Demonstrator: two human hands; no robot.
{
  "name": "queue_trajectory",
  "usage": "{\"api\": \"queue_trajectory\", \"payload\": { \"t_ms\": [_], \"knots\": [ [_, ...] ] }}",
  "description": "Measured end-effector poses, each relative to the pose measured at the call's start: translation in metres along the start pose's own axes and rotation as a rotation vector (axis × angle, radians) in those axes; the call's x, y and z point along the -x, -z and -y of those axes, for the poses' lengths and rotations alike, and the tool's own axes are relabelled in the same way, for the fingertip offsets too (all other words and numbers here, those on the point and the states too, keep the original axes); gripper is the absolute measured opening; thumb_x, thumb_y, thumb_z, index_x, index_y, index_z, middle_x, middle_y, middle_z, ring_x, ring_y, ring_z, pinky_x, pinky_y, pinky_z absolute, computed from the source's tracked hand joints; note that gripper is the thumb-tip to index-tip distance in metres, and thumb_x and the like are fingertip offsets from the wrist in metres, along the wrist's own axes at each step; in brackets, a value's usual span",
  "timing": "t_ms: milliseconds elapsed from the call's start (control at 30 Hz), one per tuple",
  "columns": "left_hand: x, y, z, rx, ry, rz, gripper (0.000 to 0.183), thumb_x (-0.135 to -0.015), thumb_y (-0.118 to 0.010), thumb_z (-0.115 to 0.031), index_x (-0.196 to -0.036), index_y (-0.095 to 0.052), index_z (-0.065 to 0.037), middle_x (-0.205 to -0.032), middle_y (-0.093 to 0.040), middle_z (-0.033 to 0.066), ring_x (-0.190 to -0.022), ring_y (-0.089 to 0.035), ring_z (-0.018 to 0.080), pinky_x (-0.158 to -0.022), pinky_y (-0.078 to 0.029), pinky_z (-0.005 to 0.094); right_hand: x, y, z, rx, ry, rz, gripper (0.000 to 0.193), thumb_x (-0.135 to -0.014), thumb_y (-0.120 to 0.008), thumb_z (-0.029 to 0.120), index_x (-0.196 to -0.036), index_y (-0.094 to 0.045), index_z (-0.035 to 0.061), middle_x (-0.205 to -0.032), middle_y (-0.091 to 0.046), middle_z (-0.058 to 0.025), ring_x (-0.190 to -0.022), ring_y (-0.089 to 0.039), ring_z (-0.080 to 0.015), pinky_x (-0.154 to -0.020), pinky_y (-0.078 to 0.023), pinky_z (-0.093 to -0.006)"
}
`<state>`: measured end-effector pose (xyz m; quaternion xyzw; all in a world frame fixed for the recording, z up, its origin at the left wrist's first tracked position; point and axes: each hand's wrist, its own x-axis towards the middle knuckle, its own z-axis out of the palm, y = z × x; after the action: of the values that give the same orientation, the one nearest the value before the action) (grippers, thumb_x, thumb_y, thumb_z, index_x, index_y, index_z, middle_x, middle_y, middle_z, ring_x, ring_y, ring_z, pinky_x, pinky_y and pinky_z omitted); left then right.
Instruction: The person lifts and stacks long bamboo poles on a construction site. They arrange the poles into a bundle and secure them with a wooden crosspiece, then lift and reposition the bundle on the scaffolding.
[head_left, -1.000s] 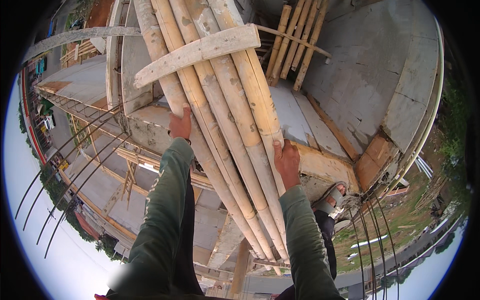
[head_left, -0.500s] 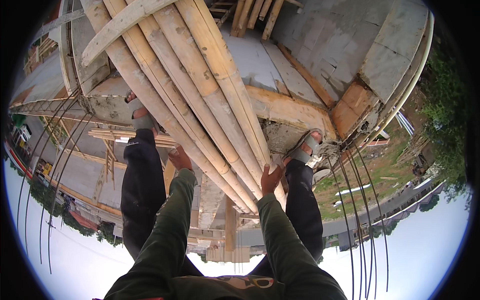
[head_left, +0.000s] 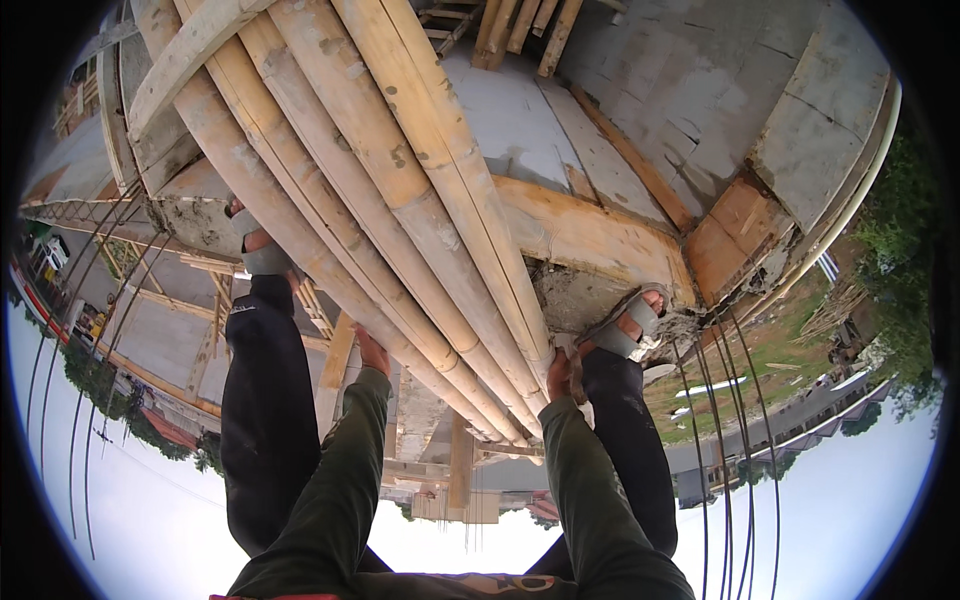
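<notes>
Several long bamboo poles (head_left: 400,215) lie side by side, slanting from the upper left down between my legs. Against their left side, my left hand (head_left: 372,352) grips the outermost pole, its fingers partly hidden by the bamboo. My right hand (head_left: 560,375) wraps round the right edge of the bundle near its lower part, beside my right foot. Most of its fingers are out of sight under the pole. A pale curved board (head_left: 195,60) crosses over the poles at the upper left.
My sandalled feet (head_left: 630,322) stand apart on a rough concrete edge (head_left: 575,295). Thin steel bars (head_left: 740,430) stick out on both sides. Timber formwork (head_left: 600,225) borders the slab ahead. A drop to grassy ground (head_left: 700,400) lies at the right, near a white pipe (head_left: 870,190).
My right hand has shifted from the top of the poles to their right side, its thumb no longer spread. My left hand sits slightly lower in view. The bundle appears larger.
</notes>
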<state>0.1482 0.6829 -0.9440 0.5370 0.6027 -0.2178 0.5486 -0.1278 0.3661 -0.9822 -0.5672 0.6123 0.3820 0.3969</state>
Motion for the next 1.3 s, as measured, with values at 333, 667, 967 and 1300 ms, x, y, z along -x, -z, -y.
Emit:
{"api": "queue_trajectory", "payload": {
  "t_ms": [333,667,967,1300],
  "knots": [
    [0.021,-0.006,-0.004,-0.231,-0.121,-0.003,0.062,-0.096,-0.048,-0.045,-0.137,-0.036,0.000,-0.131,-0.049,0.0128,-0.117,-0.050,0.0245,-0.099,-0.041,0.0362,0.046,0.029,0.060,0.104,-0.029,-0.120,0.035,-0.095,-0.038,0.028,-0.093,-0.062,0.0028,-0.094,-0.064,-0.0265,-0.089,-0.061,-0.0433,-0.077,-0.047,-0.0495],
    [-0.019,-0.071,-0.081,-0.198,-0.254,0.066,0.066,-0.095,-0.044,-0.053,-0.130,-0.044,0.003,-0.119,-0.056,0.0133,-0.103,-0.058,0.0243,-0.090,-0.048,0.0354,0.068,0.027,0.157,-0.028,0.214,-0.215,0.045,-0.097,-0.037,0.036,-0.098,-0.064,0.0000,-0.091,-0.063,-0.0269,-0.090,-0.057,-0.0474,-0.077,-0.044,-0.0495],
    [0.006,-0.043,-0.062,-0.336,-0.077,0.097,0.070,-0.094,-0.038,-0.059,-0.143,-0.033,-0.008,-0.137,-0.047,0.0084,-0.125,-0.046,0.0229,-0.105,-0.035,0.0374,0.058,0.038,0.126,0.004,0.340,-0.172,0.043,-0.093,-0.048,0.040,-0.106,-0.063,0.0012,-0.099,-0.063,-0.0251,-0.096,-0.059,-0.0406,-0.085,-0.044,-0.0457],
    [-0.005,-0.018,-0.016,0.030,-0.046,0.123,0.077,-0.092,-0.041,-0.061,-0.147,-0.023,-0.010,-0.149,-0.032,0.0086,-0.135,-0.033,0.0252,-0.111,-0.028,0.0410,0.031,0.045,0.107,-0.071,-0.152,0.192,0.068,-0.096,-0.029,0.056,-0.118,-0.060,-0.0008,-0.127,-0.052,-0.0291,-0.130,-0.037,-0.0396,-0.106,-0.027,-0.0411]
  ]
}}
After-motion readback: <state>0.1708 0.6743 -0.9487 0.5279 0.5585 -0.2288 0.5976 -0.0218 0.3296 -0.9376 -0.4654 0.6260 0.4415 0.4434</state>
